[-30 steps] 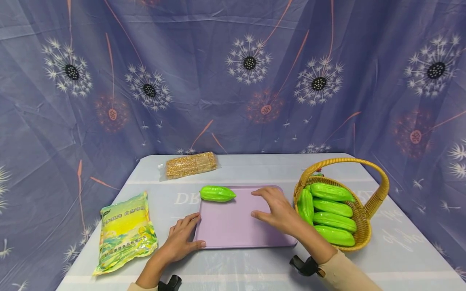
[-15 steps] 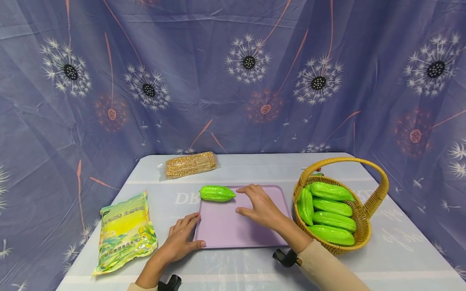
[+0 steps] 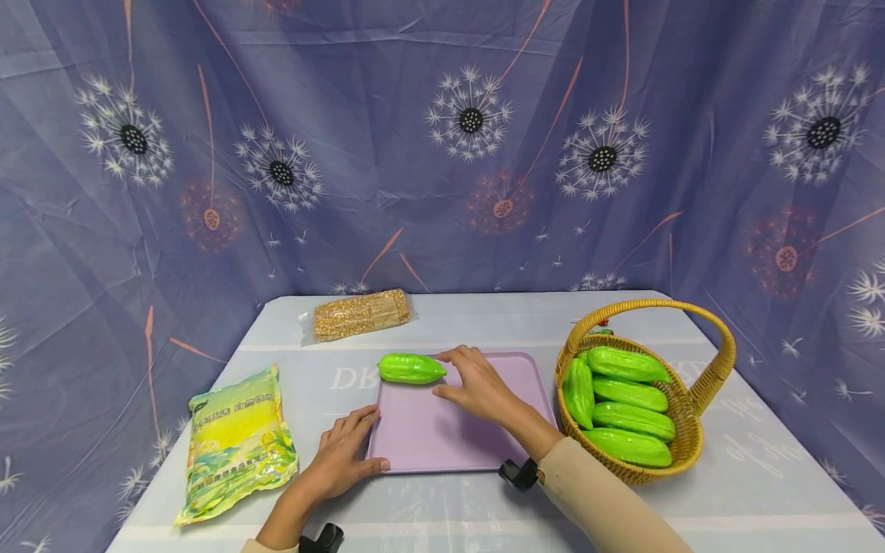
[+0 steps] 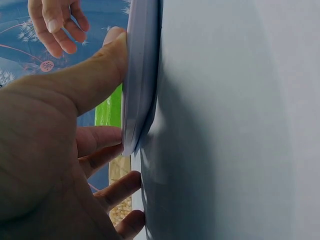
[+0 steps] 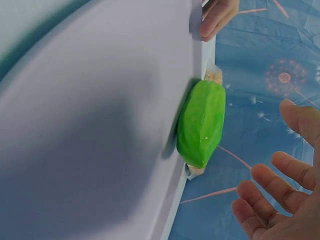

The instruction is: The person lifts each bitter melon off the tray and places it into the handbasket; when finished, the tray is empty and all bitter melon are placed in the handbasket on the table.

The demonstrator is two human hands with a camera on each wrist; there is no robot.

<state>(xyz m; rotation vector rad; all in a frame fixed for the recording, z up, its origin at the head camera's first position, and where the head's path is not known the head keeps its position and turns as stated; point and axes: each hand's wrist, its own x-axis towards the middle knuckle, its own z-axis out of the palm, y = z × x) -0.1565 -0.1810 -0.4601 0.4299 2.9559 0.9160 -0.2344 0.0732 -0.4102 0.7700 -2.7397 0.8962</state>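
A glossy green ridged gourd (image 3: pixel 412 369), pointed at its right end, lies across the far left corner of a flat lilac tray (image 3: pixel 442 438). Just right of its tip, above the tray, my right hand (image 3: pixel 482 388) hovers with thumb and fingers spread, holding nothing; the right wrist view shows a gap between these fingers and the gourd (image 5: pixel 201 124). My left hand (image 3: pixel 346 449) rests at the tray's left side, its thumb and fingertips touching the edge. In the left wrist view the thumb (image 4: pixel 112 47) lies against the tray rim (image 4: pixel 137 80).
To the right stands a wicker basket (image 3: pixel 687 430) with a tall arched handle, holding several similar green gourds (image 3: pixel 632 395). A yellow-green printed bag (image 3: pixel 238 445) lies at left. Behind the tray is a clear packet of yellow kernels (image 3: pixel 361 315). A patterned curtain hangs at the back.
My right hand has moved left over the tray, from near the basket to beside the gourd's tip. The left hand, tray and gourd have stayed in place.
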